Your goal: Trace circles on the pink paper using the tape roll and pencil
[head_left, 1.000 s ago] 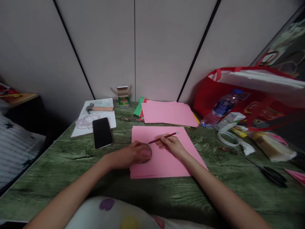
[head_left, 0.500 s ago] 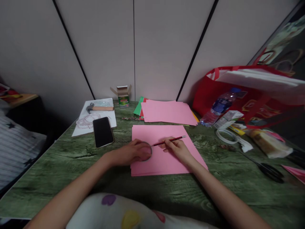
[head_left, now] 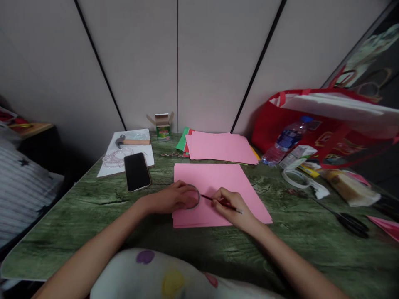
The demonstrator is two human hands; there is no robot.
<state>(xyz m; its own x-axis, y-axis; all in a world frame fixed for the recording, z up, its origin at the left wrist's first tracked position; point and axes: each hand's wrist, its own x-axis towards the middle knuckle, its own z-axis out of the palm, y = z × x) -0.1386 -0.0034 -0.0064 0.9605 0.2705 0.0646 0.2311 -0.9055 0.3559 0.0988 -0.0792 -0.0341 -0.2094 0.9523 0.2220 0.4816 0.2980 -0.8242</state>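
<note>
My left hand (head_left: 174, 197) presses a thin dark-rimmed ring (head_left: 198, 197) down on the pink paper (head_left: 215, 174), its fingers lying over the ring's left part. Pink shows inside the rim; whether it is a hoop or a clear disc I cannot tell. A dark red pencil (head_left: 229, 204) is pinched in my right hand (head_left: 233, 207), just to the right. Its point is close to the ring's right edge, and its blunt end tilts toward me. The paper is a stack of several sheets.
Left stand a phone (head_left: 137, 171), a hammer (head_left: 134, 141) on white paper and a small open box (head_left: 163, 131). More pink sheets (head_left: 221, 147) lie behind. On the right are a bottle (head_left: 286, 141), white tape (head_left: 301, 180), scissors (head_left: 352, 224) and a red bag (head_left: 268, 120).
The pencil has swung round in my right hand, its blunt end now nearer me and lower. The point stays near the ring. My left hand keeps its place on the ring.
</note>
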